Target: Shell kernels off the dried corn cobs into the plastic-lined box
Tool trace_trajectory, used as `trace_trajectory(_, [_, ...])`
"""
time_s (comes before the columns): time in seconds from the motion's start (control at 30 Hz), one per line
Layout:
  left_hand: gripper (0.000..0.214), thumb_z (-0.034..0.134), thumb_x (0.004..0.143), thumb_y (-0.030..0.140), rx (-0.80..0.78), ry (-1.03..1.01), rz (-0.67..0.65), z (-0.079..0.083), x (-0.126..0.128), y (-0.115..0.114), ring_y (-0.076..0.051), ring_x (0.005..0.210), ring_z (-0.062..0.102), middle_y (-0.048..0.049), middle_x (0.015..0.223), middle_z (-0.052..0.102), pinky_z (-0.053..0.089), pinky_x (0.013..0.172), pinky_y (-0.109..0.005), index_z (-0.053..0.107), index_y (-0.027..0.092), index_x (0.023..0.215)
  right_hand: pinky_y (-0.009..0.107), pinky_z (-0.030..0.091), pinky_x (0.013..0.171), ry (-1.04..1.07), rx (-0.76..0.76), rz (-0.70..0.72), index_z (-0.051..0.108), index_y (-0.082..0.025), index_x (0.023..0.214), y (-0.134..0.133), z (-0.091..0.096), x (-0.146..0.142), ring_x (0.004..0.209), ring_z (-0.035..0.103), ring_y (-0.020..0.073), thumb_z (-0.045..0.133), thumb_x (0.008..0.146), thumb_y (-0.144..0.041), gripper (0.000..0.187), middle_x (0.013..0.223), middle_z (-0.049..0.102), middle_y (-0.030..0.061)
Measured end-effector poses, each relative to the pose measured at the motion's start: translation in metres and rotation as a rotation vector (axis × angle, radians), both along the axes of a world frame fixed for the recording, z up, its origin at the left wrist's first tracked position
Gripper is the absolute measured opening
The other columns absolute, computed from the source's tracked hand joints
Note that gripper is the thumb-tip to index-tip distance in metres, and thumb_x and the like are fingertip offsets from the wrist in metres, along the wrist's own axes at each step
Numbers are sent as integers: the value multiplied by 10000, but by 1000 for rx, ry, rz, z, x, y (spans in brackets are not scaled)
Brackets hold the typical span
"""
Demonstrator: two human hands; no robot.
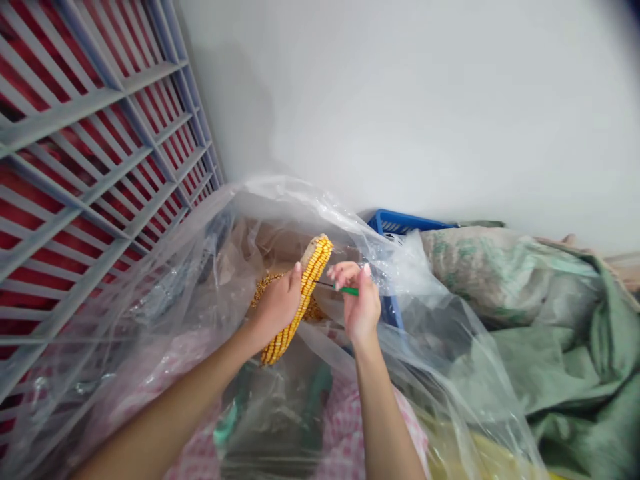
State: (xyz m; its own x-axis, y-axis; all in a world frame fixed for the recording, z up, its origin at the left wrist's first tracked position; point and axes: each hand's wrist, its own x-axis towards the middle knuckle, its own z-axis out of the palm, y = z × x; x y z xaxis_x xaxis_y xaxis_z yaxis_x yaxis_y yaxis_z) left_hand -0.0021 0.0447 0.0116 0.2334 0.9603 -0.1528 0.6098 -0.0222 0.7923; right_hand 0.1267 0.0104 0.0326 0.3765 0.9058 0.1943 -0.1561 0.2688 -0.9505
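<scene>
A yellow corn cob (pixel 306 293) is tilted up and to the right, with my left hand (pixel 279 303) wrapped round its middle. Part of its upper left side is bare of kernels. My right hand (pixel 361 303) is closed on the green handle of a screwdriver (pixel 350 291). Its thin dark shaft points left and reaches the cob's right side. Below both hands, loose corn kernels (pixel 314 311) lie inside a large clear plastic bag (pixel 280 190), which spreads open around my forearms.
Slatted grey plastic crates (pixel 90 127) with red behind them rise at the left. A white wall (pixel 400 100) stands ahead. A blue basket (pixel 407 220), a stuffed whitish sack (pixel 510 273) and green tarpaulin-like cloth (pixel 545 367) lie at the right. Pink checked cloth (pixel 345 420) shows below.
</scene>
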Motion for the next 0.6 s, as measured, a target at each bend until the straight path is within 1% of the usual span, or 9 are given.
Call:
trace_trajectory(0.03, [618,73,887,504,30,21,10,0,-2,2,-252,870,608,-137,876,655,413,727,-325,579,151,850,257,409,667,-104,-80,-45,550,-168,625,-2,0,0,747,532,134,320,875,-478,460,725,551,33])
trace_trajectory(0.1, [590,74,896,476,92,83,34,3,-5,5,-260,901,609,-143,898,654,413,746,-332,566,151,903,237,385,585,-278,-310,-57,601,-158,772,-7,2,1,680,519,131,320,859,-520,467,717,564,34])
trace_trajectory(0.17, [559,78,900,457,143,164,49,7,-9,8,-264,883,616,-141,876,651,415,721,-328,546,152,907,225,319,497,-419,-500,45,609,-144,808,-12,4,1,532,450,113,323,843,-553,500,582,517,8])
trace_trajectory(0.2, [548,76,902,451,165,200,55,10,-11,9,-263,870,620,-139,864,649,415,703,-322,536,153,904,223,292,483,-492,-542,106,606,-142,784,-14,5,-2,495,418,106,317,844,-555,507,537,488,-3])
trace_trajectory(0.27, [542,67,901,450,195,257,62,14,-14,10,-262,842,625,-137,842,646,412,668,-312,521,153,896,222,263,489,-674,-542,167,582,-153,730,-18,6,-10,492,412,104,298,866,-517,482,529,479,-3])
trace_trajectory(0.3, [543,64,900,452,203,277,68,15,-15,11,-264,830,627,-138,833,645,409,656,-312,517,153,890,224,243,489,-777,-542,151,566,-161,718,-20,6,-17,491,412,105,279,882,-481,460,535,484,1])
trace_trajectory(0.4, [546,72,897,459,193,278,79,14,-14,11,-275,813,626,-144,818,643,408,648,-321,521,147,883,245,151,479,-1079,-600,-44,533,-174,712,-21,-1,-39,436,373,104,246,909,-364,396,525,490,14])
trace_trajectory(0.5, [582,71,893,480,132,123,101,6,-9,10,-255,840,619,-142,848,646,423,687,-317,545,142,887,256,101,470,-1271,-614,-205,528,-166,704,-19,-13,-55,381,332,97,247,909,-308,375,489,485,28])
trace_trajectory(0.6, [647,56,881,521,53,-76,135,-2,-3,8,-224,846,608,-141,908,647,434,699,-302,575,134,890,247,89,451,-1367,-567,-238,523,-161,699,-16,-23,-61,366,330,93,245,909,-289,371,471,487,34])
